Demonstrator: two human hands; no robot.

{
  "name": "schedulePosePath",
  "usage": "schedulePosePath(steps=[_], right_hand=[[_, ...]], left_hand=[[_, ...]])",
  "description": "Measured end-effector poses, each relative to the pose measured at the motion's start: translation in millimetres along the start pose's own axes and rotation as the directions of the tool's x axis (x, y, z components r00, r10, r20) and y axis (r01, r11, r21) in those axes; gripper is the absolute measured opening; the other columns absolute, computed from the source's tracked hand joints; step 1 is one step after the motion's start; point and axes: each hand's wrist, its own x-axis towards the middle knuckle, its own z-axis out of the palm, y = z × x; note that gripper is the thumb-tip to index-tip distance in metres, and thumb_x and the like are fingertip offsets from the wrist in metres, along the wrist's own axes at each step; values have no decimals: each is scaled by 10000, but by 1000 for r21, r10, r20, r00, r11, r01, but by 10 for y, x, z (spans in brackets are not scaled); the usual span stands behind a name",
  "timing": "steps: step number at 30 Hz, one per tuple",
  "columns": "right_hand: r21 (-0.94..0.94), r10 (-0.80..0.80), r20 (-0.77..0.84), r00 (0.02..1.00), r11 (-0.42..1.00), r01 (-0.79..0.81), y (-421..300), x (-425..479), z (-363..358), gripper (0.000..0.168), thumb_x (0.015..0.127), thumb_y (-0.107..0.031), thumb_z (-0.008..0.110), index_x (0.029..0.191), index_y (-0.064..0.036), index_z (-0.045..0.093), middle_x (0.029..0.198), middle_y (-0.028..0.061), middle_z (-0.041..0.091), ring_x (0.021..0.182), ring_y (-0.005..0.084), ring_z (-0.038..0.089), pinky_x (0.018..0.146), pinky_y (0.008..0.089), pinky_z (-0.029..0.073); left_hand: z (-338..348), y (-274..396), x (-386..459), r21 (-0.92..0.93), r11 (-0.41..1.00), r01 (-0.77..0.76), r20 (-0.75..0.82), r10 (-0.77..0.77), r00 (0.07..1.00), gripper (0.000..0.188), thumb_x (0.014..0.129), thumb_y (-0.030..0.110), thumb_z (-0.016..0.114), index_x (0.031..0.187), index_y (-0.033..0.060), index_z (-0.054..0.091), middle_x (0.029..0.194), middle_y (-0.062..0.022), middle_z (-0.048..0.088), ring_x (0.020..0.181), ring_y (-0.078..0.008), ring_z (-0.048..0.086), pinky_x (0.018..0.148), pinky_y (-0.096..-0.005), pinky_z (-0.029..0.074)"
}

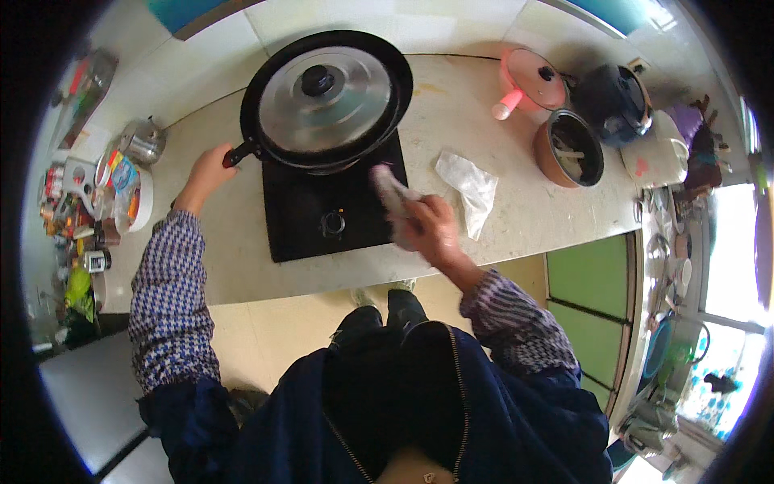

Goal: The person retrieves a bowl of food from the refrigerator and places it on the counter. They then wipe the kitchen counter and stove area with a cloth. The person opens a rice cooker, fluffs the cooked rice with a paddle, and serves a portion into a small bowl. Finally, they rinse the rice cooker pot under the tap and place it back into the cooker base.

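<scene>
My left hand point(208, 176) grips the dark handle point(242, 152) of a large black wok point(254, 91). A domed metal lid point(357, 103) with a black knob point(317, 80) sits inside the wok's rim. The wok is over the back part of a black induction cooktop point(302, 212); whether it rests there or is tilted up, I cannot tell. In my right hand point(432, 230) is a bunched, pale cloth point(393, 190), blurred, above the cooktop's right edge. A crumpled white paper towel or cloth point(468, 187) lies on the counter just right of that hand.
A pink lidded pan point(535, 78), a brown pot point(553, 154) with something inside and a dark rice cooker point(611, 103) stand at the counter's right. Jars, packets and a metal kettle point(144, 140) crowd the left. Tiled wall point(338, 21) rises behind the wok.
</scene>
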Motion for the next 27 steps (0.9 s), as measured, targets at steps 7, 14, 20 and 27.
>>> schedulePosePath(steps=[7, 14, 20, 27], right_hand=[[-285, -107, 173, 979, 946, 154, 12, 287, 1077, 484, 753, -296, 577, 1213, -170, 497, 1302, 102, 424, 1267, 287, 323, 1042, 484, 208], [-276, 131, 104, 986, 956, -97, 340, -198, 370, 512, 774, -195, 559, 1260, -93, 435, 1340, 123, 379, 1280, 303, 309, 1042, 490, 222], [-466, -6, 34, 999, 884, 21, 251, -219, 599, 591, 762, -399, 605, 1233, -79, 447, 1284, 160, 423, 1202, 334, 393, 971, 513, 294], [-176, 57, 359, 932, 984, 8, 454, -390, 921, 659, 858, -478, 440, 1401, -180, 216, 1451, 169, 165, 1334, 363, 140, 1083, 468, 107]], left_hand=[[98, 315, -688, 66, 992, -108, -589, 126, 798, 312, 786, 54, 589, 1092, 31, 537, 1031, -130, 558, 970, -308, 531, 827, -382, 436], [613, 1080, -1290, 17, 876, -482, -529, 417, 739, 287, 724, -32, 568, 997, 46, 607, 1025, -97, 583, 942, -268, 561, 819, -379, 453], [903, 2621, -692, -236, 672, -702, -450, 564, 692, 279, 759, 29, 579, 1035, 59, 610, 1068, -90, 585, 955, -264, 565, 827, -352, 460], [1911, 3908, 184, -107, 788, -606, -180, 584, 791, 389, 725, 151, 636, 1103, 91, 570, 1247, -130, 456, 1136, -300, 435, 870, -379, 420]])
